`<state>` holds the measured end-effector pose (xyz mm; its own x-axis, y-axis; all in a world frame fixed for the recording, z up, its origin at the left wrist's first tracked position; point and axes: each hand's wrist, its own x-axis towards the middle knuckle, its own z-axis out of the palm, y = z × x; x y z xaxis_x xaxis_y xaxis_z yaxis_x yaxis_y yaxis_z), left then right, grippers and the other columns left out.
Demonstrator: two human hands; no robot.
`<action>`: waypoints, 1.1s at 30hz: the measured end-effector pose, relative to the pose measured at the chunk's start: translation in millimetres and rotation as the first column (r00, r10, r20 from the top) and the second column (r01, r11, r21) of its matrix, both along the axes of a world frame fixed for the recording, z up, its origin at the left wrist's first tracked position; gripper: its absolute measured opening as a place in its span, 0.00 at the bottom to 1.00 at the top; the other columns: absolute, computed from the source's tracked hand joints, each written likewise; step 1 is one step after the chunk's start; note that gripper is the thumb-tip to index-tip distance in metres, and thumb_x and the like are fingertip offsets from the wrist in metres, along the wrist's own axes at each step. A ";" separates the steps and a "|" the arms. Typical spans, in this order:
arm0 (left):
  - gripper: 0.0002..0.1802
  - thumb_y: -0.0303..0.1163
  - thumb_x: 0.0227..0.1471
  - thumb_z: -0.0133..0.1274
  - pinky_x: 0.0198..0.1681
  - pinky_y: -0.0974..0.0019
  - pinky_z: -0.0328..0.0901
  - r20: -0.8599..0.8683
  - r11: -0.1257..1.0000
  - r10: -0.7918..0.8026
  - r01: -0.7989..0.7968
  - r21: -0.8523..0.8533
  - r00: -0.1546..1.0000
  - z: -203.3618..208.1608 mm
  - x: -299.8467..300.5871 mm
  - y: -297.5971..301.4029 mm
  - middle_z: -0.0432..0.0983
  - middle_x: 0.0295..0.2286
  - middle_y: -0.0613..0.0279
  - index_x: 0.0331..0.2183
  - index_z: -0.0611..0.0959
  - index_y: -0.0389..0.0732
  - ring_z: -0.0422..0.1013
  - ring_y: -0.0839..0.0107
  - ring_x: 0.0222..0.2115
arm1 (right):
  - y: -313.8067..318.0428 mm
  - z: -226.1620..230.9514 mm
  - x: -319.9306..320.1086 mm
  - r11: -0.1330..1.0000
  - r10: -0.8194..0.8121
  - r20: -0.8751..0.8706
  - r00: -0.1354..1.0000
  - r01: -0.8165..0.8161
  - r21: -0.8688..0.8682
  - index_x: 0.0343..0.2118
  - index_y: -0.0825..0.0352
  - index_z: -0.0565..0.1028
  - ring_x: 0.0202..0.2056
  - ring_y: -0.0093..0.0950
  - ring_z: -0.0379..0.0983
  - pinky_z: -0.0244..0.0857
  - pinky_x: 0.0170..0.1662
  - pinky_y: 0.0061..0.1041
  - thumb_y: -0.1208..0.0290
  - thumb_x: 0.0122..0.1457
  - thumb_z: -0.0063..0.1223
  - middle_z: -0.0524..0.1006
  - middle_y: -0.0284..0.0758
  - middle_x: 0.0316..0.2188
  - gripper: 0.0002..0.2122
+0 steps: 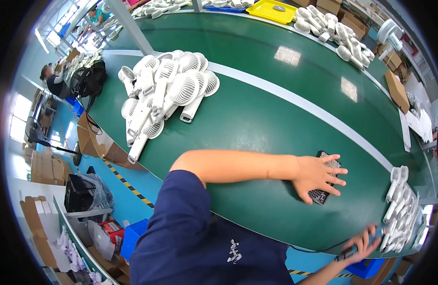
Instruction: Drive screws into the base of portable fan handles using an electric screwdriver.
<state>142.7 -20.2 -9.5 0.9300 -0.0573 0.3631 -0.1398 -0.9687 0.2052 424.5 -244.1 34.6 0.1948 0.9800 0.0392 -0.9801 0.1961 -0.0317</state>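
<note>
My left arm reaches across to the right, and my left hand (317, 176) lies with spread fingers over a small black tray (317, 195). Small shiny pieces, too tiny to name surely, fill the tray's perforated surface; the hand covers its middle. Down at the table's near right edge, my right hand (360, 247) is wrapped round a corded electric screwdriver (377, 233) with a teal body, slightly blurred. Just beyond that hand, white handheld fans (400, 209) lie in rows. A bigger heap of white handheld fans (166, 88) sits on the table's left part.
The green table (257, 128) has a pale strip (295, 102) running along it. More fan parts (330, 28) and a yellow tray (272, 10) are at the far side. A metal post (131, 26) rises behind the heap. Cardboard boxes (100, 142) and a black backpack (89, 80) stand left.
</note>
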 end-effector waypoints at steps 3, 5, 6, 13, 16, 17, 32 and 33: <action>0.42 0.51 0.43 0.61 0.62 0.37 0.43 0.216 0.984 0.172 -0.157 -0.082 0.961 57.7 -9.0 -7.9 0.59 0.58 0.51 0.57 0.67 0.48 0.51 0.49 0.62 | 47.6 -15.6 -5.6 0.995 -0.088 -0.259 0.962 0.074 -0.061 0.44 0.70 0.62 0.21 0.16 0.60 0.59 0.18 0.15 0.72 0.60 0.48 0.64 0.33 0.35 0.13; 0.37 0.41 0.40 0.64 0.58 0.41 0.52 0.189 0.910 0.399 -0.363 -0.198 0.897 81.4 -39.5 -3.4 0.62 0.56 0.51 0.54 0.72 0.47 0.57 0.50 0.57 | 63.9 -20.7 -2.0 0.980 -0.129 -0.221 0.967 0.090 -0.178 0.38 0.69 0.65 0.22 0.16 0.61 0.62 0.24 0.14 0.74 0.56 0.52 0.66 0.30 0.30 0.10; 0.37 0.35 0.39 0.65 0.56 0.45 0.54 0.117 0.806 0.592 -0.584 -0.101 0.797 102.2 -60.8 -4.6 0.65 0.53 0.50 0.53 0.73 0.42 0.60 0.51 0.54 | 62.8 -25.2 5.7 0.985 -0.121 -0.280 0.952 0.079 -0.155 0.37 0.68 0.67 0.23 0.16 0.63 0.63 0.25 0.14 0.73 0.56 0.53 0.68 0.29 0.30 0.09; 0.42 0.61 0.43 0.60 0.50 0.45 0.62 0.237 -0.164 0.964 -0.971 0.175 -0.120 85.5 -261.5 -12.8 0.71 0.45 0.39 0.46 0.78 0.33 0.68 0.41 0.44 | 82.9 -68.2 -12.7 0.926 -0.172 0.150 0.974 0.212 -0.313 0.43 0.59 0.68 0.24 0.21 0.63 0.59 0.22 0.20 0.65 0.61 0.49 0.70 0.32 0.33 0.10; 0.41 0.58 0.41 0.63 0.50 0.46 0.61 0.065 -0.153 0.986 -0.988 0.021 -0.151 87.8 -278.8 -18.1 0.71 0.44 0.40 0.47 0.77 0.33 0.67 0.44 0.46 | 76.6 -59.4 -15.5 0.911 -0.207 0.163 0.965 0.251 -0.327 0.44 0.59 0.67 0.23 0.21 0.63 0.58 0.22 0.21 0.65 0.62 0.48 0.70 0.32 0.33 0.10; 0.40 0.57 0.41 0.65 0.50 0.47 0.61 0.064 -0.161 0.986 -0.982 0.101 -0.155 85.8 -280.7 -18.6 0.73 0.43 0.40 0.46 0.78 0.34 0.67 0.45 0.45 | 77.3 -60.0 -16.5 0.904 -0.220 0.172 0.960 0.267 -0.334 0.45 0.59 0.66 0.23 0.21 0.63 0.58 0.22 0.21 0.65 0.62 0.48 0.69 0.32 0.33 0.11; 0.40 0.40 0.44 0.65 0.65 0.47 0.41 0.102 -0.203 0.978 -0.948 0.244 -0.183 29.7 -391.5 -12.5 0.58 0.59 0.45 0.57 0.68 0.39 0.48 0.47 0.63 | 88.1 -51.5 -26.5 0.930 -0.131 0.144 0.981 0.171 -0.325 0.43 0.63 0.70 0.21 0.18 0.61 0.56 0.21 0.19 0.67 0.57 0.50 0.70 0.30 0.28 0.12; 0.40 0.38 0.44 0.65 0.65 0.47 0.42 0.101 -0.118 0.990 -0.970 0.211 -0.098 32.8 -378.6 -6.5 0.57 0.59 0.43 0.56 0.69 0.38 0.47 0.46 0.63 | 83.5 -39.1 -25.2 0.913 -0.163 0.219 0.962 0.231 -0.336 0.44 0.65 0.69 0.22 0.17 0.60 0.55 0.21 0.18 0.68 0.58 0.49 0.70 0.30 0.28 0.13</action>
